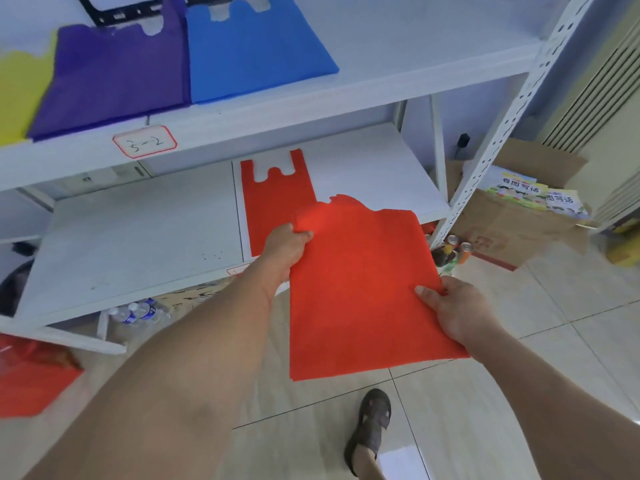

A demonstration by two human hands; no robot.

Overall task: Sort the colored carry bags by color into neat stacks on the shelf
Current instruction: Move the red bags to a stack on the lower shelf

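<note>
I hold a flat red carry bag (pixel 360 289) in the air in front of the shelf. My left hand (pixel 285 249) pinches its upper left corner and my right hand (pixel 457 311) grips its right edge. Behind it, another red bag (pixel 273 202) lies flat on the lower shelf board (pixel 131 244), handles pointing away from me. On the upper shelf (pixel 415 60) rest a yellow stack (pixel 17 95), a purple stack (pixel 110 81) and a blue stack (pixel 256 50), side by side.
A white label (pixel 144 142) marked 3-2 sticks to the upper shelf's front edge. More red bags (pixel 31 375) lie low at the left. Water bottles (pixel 135 311) sit under the shelf. A cardboard box (pixel 512 220) with books stands right of the perforated post (pixel 498 133).
</note>
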